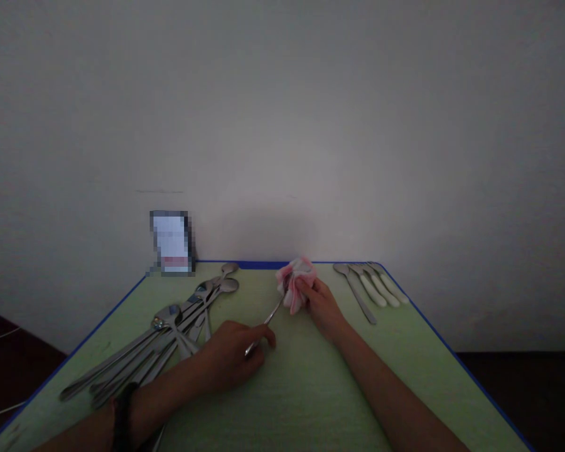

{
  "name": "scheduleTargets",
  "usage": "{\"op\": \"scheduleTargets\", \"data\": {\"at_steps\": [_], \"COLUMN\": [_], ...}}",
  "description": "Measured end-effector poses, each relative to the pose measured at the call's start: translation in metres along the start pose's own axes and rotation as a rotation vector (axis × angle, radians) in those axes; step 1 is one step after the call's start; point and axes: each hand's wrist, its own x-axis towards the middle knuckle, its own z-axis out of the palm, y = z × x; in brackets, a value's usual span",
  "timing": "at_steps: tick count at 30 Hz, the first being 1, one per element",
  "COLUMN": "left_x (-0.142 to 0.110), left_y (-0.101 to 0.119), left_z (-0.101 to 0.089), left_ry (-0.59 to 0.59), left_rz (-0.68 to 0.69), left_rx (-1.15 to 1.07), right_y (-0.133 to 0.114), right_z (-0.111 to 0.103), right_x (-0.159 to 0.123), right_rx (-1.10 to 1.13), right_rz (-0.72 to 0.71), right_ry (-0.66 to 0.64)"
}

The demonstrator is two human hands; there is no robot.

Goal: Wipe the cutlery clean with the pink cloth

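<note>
My left hand [238,351] is closed around the handle of a piece of metal cutlery [274,312], which slants up and away to the right. A pink-and-white cloth [297,285] wraps the far end of it, so I cannot tell whether it is a spoon or a fork. My right hand [321,306] pinches this bunched cloth around the cutlery's head. Left of my left hand lies a loose pile of metal spoons [169,314], partly hidden by my left forearm.
Along the table's right side lie a metal spoon [355,292] and several white-handled forks [381,289]. A phone with a lit, blurred screen [172,242] stands at the back left. The green table [306,389] has a blue edge and meets a plain wall.
</note>
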Motion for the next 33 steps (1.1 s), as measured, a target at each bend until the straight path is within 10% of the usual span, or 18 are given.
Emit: {"op": "scheduleTargets", "data": {"at_steps": [12, 24, 33], "left_x": [-0.001, -0.004, -0.004], "left_y": [-0.001, -0.004, -0.006], "left_z": [0.002, 0.006, 0.005], "left_ry": [0.078, 0.053, -0.003], "left_rz": [0.042, 0.111, 0.186], "left_rx": [-0.02, 0.04, -0.006], "right_y": [-0.006, -0.017, -0.02], "right_z": [-0.005, -0.004, -0.009], "right_x": [0.0, -0.005, -0.007], "right_rx": [0.169, -0.145, 0.127], "right_rz": [0.086, 0.027, 0.231], "right_ry": [0.029, -0.314, -0.372]}}
